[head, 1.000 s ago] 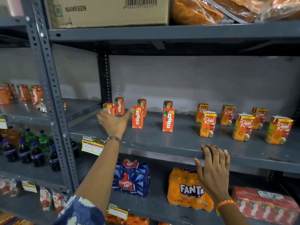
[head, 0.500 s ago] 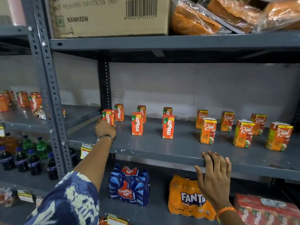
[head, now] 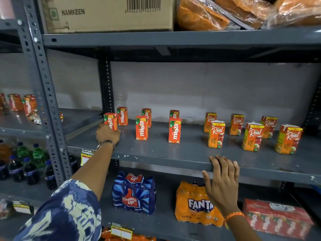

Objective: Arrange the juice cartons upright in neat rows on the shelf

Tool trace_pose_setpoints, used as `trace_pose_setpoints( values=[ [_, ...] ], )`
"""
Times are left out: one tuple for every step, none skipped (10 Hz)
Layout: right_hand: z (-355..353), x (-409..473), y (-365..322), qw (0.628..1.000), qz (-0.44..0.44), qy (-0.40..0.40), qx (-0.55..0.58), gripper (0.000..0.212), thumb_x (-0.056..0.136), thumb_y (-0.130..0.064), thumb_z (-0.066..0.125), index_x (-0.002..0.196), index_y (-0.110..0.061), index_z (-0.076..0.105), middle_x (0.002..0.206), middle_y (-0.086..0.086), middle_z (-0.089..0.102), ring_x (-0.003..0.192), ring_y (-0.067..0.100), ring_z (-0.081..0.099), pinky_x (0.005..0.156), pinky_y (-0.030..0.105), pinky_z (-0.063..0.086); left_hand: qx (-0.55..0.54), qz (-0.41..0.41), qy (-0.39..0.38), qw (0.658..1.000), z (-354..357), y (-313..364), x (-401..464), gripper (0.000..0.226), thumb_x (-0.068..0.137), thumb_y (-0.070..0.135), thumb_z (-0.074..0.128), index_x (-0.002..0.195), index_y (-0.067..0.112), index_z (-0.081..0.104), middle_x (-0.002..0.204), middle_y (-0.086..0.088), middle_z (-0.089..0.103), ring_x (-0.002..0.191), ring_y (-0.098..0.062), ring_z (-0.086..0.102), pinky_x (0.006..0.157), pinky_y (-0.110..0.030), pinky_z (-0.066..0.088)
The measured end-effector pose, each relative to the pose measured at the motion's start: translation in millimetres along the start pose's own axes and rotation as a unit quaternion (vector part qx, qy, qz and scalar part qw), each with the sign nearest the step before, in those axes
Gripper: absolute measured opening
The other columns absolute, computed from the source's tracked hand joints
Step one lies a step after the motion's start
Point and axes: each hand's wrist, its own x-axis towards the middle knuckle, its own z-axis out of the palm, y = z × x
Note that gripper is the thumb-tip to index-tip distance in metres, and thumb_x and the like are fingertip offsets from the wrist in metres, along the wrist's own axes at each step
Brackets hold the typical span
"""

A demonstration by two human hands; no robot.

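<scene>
On the grey shelf (head: pixel 182 153) stand several orange Maaza cartons in two staggered rows on the left and several Real cartons (head: pixel 216 133) on the right, all upright. My left hand (head: pixel 107 134) wraps around the base of the front-left Maaza carton (head: pixel 110 121), close to the corner post. Behind it stands another Maaza carton (head: pixel 122 116). Two more front cartons stand at centre, Maaza carton (head: pixel 141 127) and Maaza carton (head: pixel 174 130). My right hand (head: pixel 222 180) lies flat on the shelf's front edge, fingers apart, holding nothing.
The perforated upright post (head: pixel 43 94) borders the shelf on the left. A Namkeen box (head: pixel 104 13) and snack bags sit on the shelf above. Below are a Thums Up pack (head: pixel 133 193), a Fanta pack (head: pixel 194 206) and a red Maaza case (head: pixel 278 218). Soda bottles fill the left bay.
My left hand went from open beside the front-left Maaza carton to closed around its base. My right hand stayed on the shelf edge. The view has shifted slightly.
</scene>
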Motion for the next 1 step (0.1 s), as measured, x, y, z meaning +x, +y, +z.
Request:
trace_pose_setpoints(
  values=[
    [-7.6,4.2,-1.3,0.999,0.005,-0.026,0.023,0.059,0.098,-0.055,0.033,0.136,-0.014,0.052,0.135,0.011,0.055,0.130,0.034,0.048,0.122,0.051,0.021,-0.041,0.012,0.012,0.999,-4.1,4.1,-5.6,0.087,0.069,0.043,0.084,0.130,-0.002,0.043,0.129,-0.023,0.054,0.121,-0.040,0.054,0.097,-0.047,0.048]
  ],
)
